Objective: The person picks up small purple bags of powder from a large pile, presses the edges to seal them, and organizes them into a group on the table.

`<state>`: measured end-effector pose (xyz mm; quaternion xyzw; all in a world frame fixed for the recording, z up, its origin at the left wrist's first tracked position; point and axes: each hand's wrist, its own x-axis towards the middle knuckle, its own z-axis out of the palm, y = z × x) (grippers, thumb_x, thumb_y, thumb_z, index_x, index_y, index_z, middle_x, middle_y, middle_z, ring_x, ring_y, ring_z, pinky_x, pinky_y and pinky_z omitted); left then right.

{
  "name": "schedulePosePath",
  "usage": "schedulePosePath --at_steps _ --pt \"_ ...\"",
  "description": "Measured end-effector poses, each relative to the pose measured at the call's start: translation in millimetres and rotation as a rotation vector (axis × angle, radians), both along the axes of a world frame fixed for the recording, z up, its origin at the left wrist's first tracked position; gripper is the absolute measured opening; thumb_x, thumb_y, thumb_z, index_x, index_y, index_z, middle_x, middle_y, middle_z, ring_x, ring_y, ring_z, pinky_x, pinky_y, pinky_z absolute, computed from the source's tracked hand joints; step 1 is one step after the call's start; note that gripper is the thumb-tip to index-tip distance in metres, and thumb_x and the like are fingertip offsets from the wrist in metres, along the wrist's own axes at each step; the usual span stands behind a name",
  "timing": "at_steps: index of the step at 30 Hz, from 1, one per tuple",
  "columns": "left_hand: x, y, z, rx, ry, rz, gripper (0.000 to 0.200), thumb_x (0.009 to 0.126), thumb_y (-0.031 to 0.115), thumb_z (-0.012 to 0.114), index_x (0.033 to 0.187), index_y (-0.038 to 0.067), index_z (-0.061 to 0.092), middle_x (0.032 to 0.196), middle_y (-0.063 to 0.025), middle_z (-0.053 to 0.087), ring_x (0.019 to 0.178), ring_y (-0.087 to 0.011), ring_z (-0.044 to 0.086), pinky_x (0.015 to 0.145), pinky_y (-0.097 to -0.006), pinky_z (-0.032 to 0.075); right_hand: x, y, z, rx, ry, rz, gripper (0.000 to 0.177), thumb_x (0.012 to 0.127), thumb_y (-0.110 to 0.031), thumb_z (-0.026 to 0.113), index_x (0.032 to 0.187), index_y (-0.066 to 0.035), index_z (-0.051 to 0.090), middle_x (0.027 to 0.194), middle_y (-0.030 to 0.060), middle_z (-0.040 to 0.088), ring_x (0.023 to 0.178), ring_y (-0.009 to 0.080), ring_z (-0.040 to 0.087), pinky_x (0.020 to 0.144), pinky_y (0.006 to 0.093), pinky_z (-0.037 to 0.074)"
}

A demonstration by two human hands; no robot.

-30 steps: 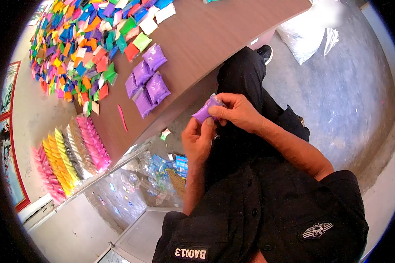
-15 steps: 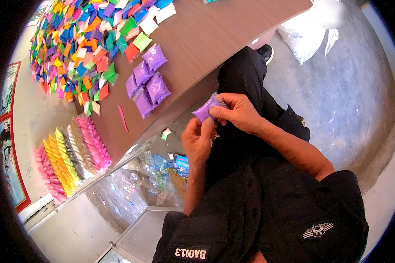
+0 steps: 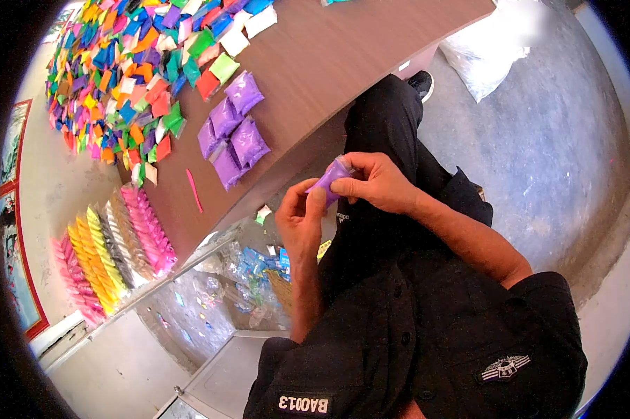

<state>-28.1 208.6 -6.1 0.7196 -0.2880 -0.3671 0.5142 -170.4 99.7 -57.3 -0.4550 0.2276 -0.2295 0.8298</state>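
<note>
A small clear packet of purple material [image 3: 334,179] hangs between my hands above my lap. My left hand [image 3: 302,214] pinches its left edge between thumb and fingers. Across from it, my right hand [image 3: 375,181] grips the packet's upper and right side, thumb on the front. On the brown table to the left lie several similar purple packets [image 3: 249,142] in a tight group. A thin pink strip [image 3: 194,190] rests on the table left of them.
A large heap of small colourful packets [image 3: 147,63] covers the table's far left. Rows of long pink, yellow and white packs [image 3: 95,258] stand near its edge. Plastic wrappers [image 3: 252,272] lie below. A white sack [image 3: 479,63] sits on the floor at upper right.
My left hand has moved slightly left and now pinches the packet's left edge. The held packet has turned more upright and looks narrower.
</note>
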Motion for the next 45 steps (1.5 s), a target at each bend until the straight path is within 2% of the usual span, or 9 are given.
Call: schedulePosePath --at_steps 6,10,16,20,30,32,36,41,45 --pt "0.6 2.7 -2.6 -0.049 -0.093 -0.016 0.019 0.098 0.019 0.069 0.102 0.000 0.069 0.083 0.0011 0.066 0.073 -0.0049 0.056 0.065 -0.0207 0.045 1.5 0.5 2.4 -0.028 -0.011 0.033 0.026 0.094 -0.019 0.074 0.113 -0.003 0.066 0.093 -0.0006 0.067 0.074 0.0053 0.060 0.067 0.0216 0.050" --pt "-6.4 1.1 -3.3 -0.055 -0.144 0.048 0.017 0.098 0.016 0.069 0.102 -0.001 0.068 0.085 0.0006 0.066 0.075 -0.0053 0.057 0.067 -0.0211 0.046 0.3 -0.9 4.4 0.062 -0.007 -0.049 0.030 0.094 -0.016 0.073 0.118 -0.001 0.063 0.094 0.0006 0.067 0.075 0.0063 0.060 0.067 0.0217 0.049" --pt "-5.9 -1.3 2.5 -0.069 0.039 0.001 0.016 0.097 0.014 0.070 0.102 -0.002 0.069 0.093 -0.0021 0.069 0.081 -0.0068 0.061 0.074 -0.0229 0.049 -1.5 1.0 4.7 0.007 0.022 -0.064 0.029 0.091 -0.018 0.074 0.115 -0.002 0.067 0.090 0.0002 0.067 0.072 0.0060 0.060 0.062 0.0223 0.049" --pt "0.6 5.0 -1.7 -0.050 0.026 -0.059 0.016 0.097 0.013 0.070 0.102 -0.002 0.069 0.093 -0.0023 0.070 0.081 -0.0066 0.061 0.074 -0.0228 0.048 -1.0 0.2 7.7 -0.009 0.021 -0.026 0.026 0.092 -0.017 0.073 0.113 -0.003 0.070 0.090 -0.0015 0.068 0.074 0.0050 0.060 0.063 0.0222 0.048" --pt "-12.7 -2.5 -2.7 -0.108 0.012 0.008 0.014 0.098 0.012 0.068 0.102 -0.002 0.069 0.092 -0.0015 0.069 0.083 -0.0059 0.060 0.074 -0.0219 0.048 -0.8 1.3 8.4 0.043 -0.016 -0.077 0.025 0.093 -0.015 0.071 0.113 -0.001 0.071 0.095 -0.0007 0.069 0.082 0.0050 0.061 0.072 0.0228 0.050" --pt "-11.2 -1.6 -1.4 -0.114 0.032 0.015 0.014 0.098 0.012 0.067 0.102 -0.002 0.068 0.092 -0.0014 0.069 0.083 -0.0059 0.060 0.074 -0.0219 0.048 1.0 2.8 1.6 -0.052 -0.019 -0.053 0.029 0.093 -0.013 0.072 0.119 -0.001 0.068 0.097 -0.0014 0.067 0.082 0.0039 0.059 0.070 0.0213 0.049" --pt "-4.1 5.2 -7.8 -0.059 -0.004 -0.033 0.016 0.098 0.013 0.067 0.102 -0.002 0.068 0.092 -0.0019 0.069 0.083 -0.0061 0.060 0.074 -0.0220 0.048 2.2 2.8 1.1 -0.071 -0.030 -0.023 0.028 0.094 -0.012 0.071 0.120 -0.001 0.068 0.099 -0.0010 0.067 0.084 0.0047 0.060 0.071 0.0222 0.050" --pt "-9.2 3.0 -10.2 -0.089 -0.063 0.024 0.016 0.099 0.015 0.067 0.103 0.000 0.068 0.092 -0.0023 0.068 0.084 -0.0061 0.060 0.074 -0.0224 0.048 -1.0 -3.4 13.4 -0.041 0.127 -0.028 0.031 0.091 -0.020 0.072 0.115 -0.001 0.067 0.098 0.0018 0.068 0.087 0.0083 0.062 0.077 0.0258 0.052" --pt "-10.6 -0.7 -2.5 -0.056 0.007 0.009 0.017 0.098 0.016 0.067 0.105 0.000 0.068 0.093 -0.0012 0.068 0.085 -0.0078 0.060 0.076 -0.0253 0.050 -1.7 -1.8 14.8 -0.015 0.152 -0.056 0.024 0.091 -0.017 0.071 0.109 -0.002 0.067 0.092 0.0015 0.066 0.080 0.0088 0.061 0.069 0.0254 0.050"
